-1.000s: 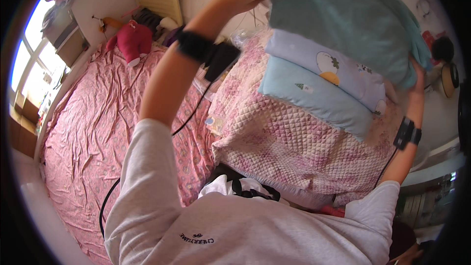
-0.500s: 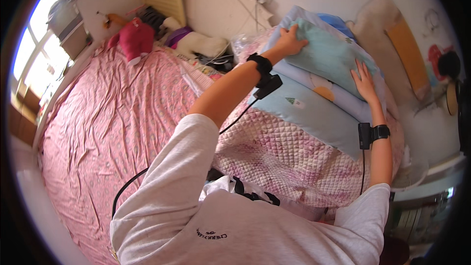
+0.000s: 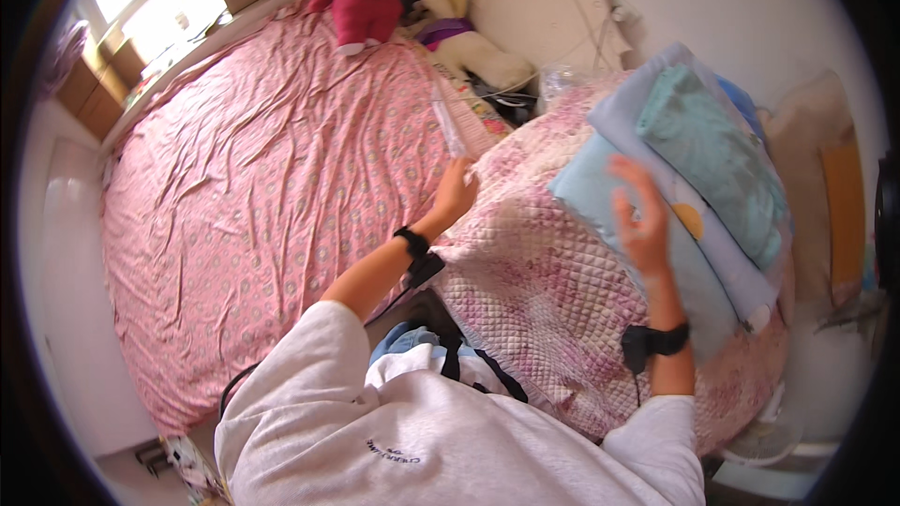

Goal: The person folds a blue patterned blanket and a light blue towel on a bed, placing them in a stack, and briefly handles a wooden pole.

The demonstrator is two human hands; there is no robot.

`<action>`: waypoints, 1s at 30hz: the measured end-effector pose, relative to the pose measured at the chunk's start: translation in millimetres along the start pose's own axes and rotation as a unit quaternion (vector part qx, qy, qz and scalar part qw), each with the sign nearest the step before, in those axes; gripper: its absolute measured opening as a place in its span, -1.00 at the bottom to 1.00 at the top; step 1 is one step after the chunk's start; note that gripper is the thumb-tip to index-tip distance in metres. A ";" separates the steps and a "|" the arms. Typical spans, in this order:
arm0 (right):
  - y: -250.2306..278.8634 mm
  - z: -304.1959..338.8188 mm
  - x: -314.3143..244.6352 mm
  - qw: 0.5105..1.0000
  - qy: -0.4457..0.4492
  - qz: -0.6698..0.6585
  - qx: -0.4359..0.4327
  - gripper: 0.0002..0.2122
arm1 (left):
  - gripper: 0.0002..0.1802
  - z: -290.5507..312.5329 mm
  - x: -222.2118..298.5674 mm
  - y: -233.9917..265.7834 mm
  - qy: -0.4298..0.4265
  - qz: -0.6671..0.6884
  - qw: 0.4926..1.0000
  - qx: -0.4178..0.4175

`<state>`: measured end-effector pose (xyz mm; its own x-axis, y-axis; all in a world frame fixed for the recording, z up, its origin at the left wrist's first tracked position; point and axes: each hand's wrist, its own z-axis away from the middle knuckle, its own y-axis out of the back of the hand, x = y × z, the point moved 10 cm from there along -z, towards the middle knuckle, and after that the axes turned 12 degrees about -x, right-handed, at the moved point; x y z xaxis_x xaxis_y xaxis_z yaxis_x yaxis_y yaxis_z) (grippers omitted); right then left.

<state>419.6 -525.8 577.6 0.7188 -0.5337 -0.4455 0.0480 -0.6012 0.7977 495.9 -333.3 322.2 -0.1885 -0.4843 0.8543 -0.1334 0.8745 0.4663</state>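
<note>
Head view of a bedroom, read left to right. A bed (image 3: 234, 215) under a creased pink patterned sheet fills the left and centre; at its far end lie a red plush toy (image 3: 364, 9) and a white plush toy (image 3: 478, 56). A folded pink quilted blanket (image 3: 534, 272) rests on the bed's right part, and on it sits a stack of folded bedding: a pale blue pillow (image 3: 600, 197) lowest, a lavender layer (image 3: 628, 122) above it, and a teal folded cloth (image 3: 712, 150) on top. The left hand (image 3: 457, 195), fingers loosely extended, rests against the near-left edge of the quilted blanket, close to a clear plastic wrapper (image 3: 452, 122); it grips nothing visible. The right hand (image 3: 640, 215), open with fingers spread, hovers over the near face of the pale blue pillow; whether it touches cannot be told. Both wrists carry black bands (image 3: 656, 342). Judged step: settling the stack, the hands placed either side of the pile. A next move would call for both palms to press or square the layers evenly, since the upper folds overhang to the right and could slide.
</note>
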 end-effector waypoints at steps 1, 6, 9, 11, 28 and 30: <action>-41.1 -4.6 0.6 0.998 0.016 -0.050 -0.033 -0.83 | -0.73 32.1 -38.2 12.6 0.049 0.007 0.999 0.005; -233.7 -1.5 20.3 0.954 0.010 -0.248 -0.167 -0.86 | -0.74 198.7 -164.8 99.5 0.216 -0.055 0.974 0.051; -337.3 15.5 11.3 0.911 -0.036 -0.321 -0.255 -0.87 | -0.78 298.1 -191.6 176.1 0.333 -0.144 0.927 0.097; -402.3 40.9 10.9 0.878 -0.082 -0.334 -0.333 -0.85 | -0.76 361.6 -206.3 207.4 0.408 -0.137 0.892 0.137; -555.4 96.2 48.2 0.743 -0.374 -0.328 -0.448 -0.82 | -0.73 441.7 -347.4 250.9 0.509 0.056 0.846 0.150; -548.2 102.6 66.3 0.731 -0.401 -0.312 -0.456 -0.82 | -0.73 418.7 -346.0 241.9 0.504 0.063 0.849 0.142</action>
<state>369.7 -292.7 69.1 -0.2597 -0.7214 -0.6419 0.8978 -0.4252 0.1146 121.5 34.9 43.3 0.6915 0.0069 0.7223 -0.4311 0.8063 0.4050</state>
